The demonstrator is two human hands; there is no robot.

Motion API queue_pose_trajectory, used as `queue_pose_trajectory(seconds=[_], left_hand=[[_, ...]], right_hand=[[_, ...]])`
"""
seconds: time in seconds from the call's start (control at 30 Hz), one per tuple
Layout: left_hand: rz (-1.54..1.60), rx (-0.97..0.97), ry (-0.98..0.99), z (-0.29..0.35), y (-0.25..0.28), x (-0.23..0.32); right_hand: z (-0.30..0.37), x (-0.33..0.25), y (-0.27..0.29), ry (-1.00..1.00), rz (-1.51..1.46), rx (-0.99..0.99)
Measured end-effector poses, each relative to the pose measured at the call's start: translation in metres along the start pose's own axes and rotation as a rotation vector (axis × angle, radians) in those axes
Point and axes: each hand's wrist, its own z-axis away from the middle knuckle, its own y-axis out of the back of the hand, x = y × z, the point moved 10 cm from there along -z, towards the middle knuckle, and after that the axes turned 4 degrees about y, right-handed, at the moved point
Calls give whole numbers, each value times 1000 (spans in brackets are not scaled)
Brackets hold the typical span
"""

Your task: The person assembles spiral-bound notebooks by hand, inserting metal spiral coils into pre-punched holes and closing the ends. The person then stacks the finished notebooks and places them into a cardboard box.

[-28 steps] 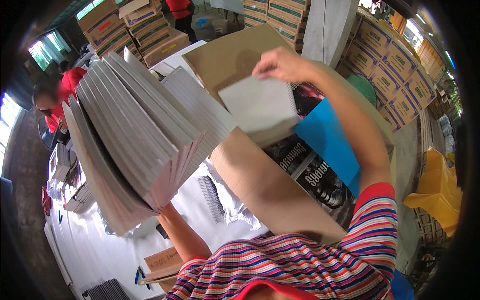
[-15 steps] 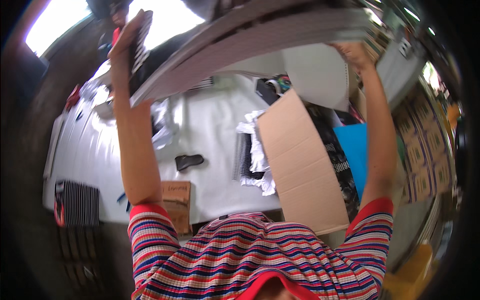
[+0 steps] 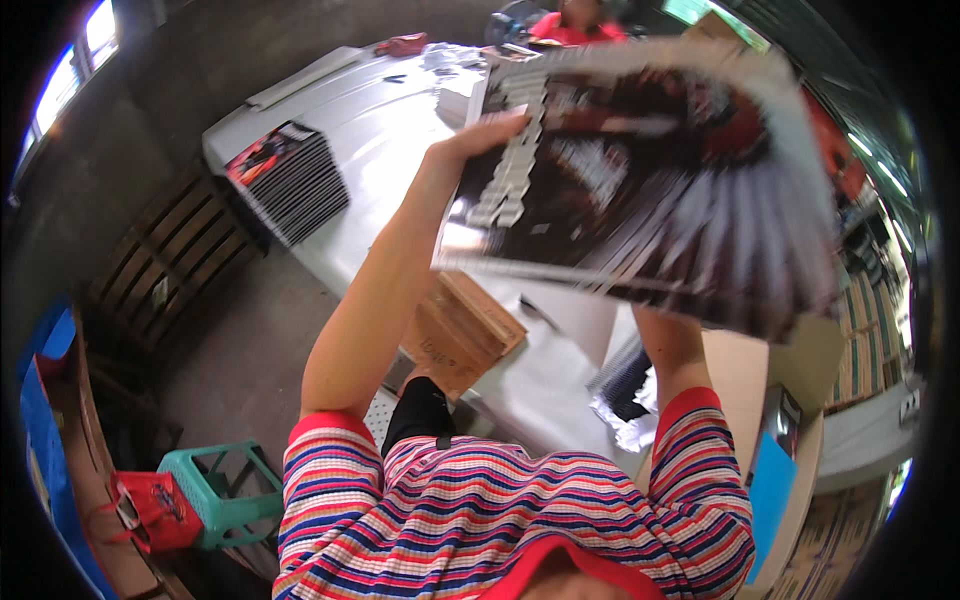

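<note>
A thick stack of glossy printed sheets (image 3: 600, 190) with dark pictures is held up in front of me, tilted over the table. Its layers fan out at the right, where they blur, and a jagged white strip runs along its left side. My left hand (image 3: 485, 138) is closed on the left edge, thumb on top. My right forearm reaches up beneath the stack, which hides the right hand. Under the stack, a brown cardboard box (image 3: 450, 365) sits at the near edge of the white table (image 3: 375, 120). White and dark cloth-like pieces (image 3: 628, 400) lie right of it.
Another striped-edged printed stack (image 3: 290, 185) stands on the table's left corner. Wooden pallets (image 3: 170, 265), a green plastic stool (image 3: 220, 490) and a red bag (image 3: 155, 510) are at left. A large open carton (image 3: 800, 470) stands at right. A person in red (image 3: 578, 28) is beyond the table.
The stack has come down from overhead and turned, so its printed face now shows. My view has swung left, bringing in the stool and pallets. My right hand has gone out of sight beneath the stack.
</note>
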Motion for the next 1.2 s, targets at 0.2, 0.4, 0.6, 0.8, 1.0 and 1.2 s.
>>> queue_pose_trajectory(seconds=[0.2, 0.4, 0.6, 0.8, 1.0, 1.2], left_hand=[[-6, 372, 236, 106, 155, -28], [103, 578, 261, 198, 269, -60], [375, 762, -21, 263, 324, -68], [402, 765, -373, 274, 347, -30], [454, 647, -466, 194, 365, 22], [442, 385, -428, 79, 355, 49]], right_hand=[[-45, 145, -130, -163, -209, -343], [-29, 232, -281, -537, -166, -1064], [-39, 285, -366, -429, 264, -1359], [-169, 380, -253, -184, 1380, -1180], [-155, 359, -132, 153, 1021, -1053], [-135, 332, -8, -235, 1518, -546]])
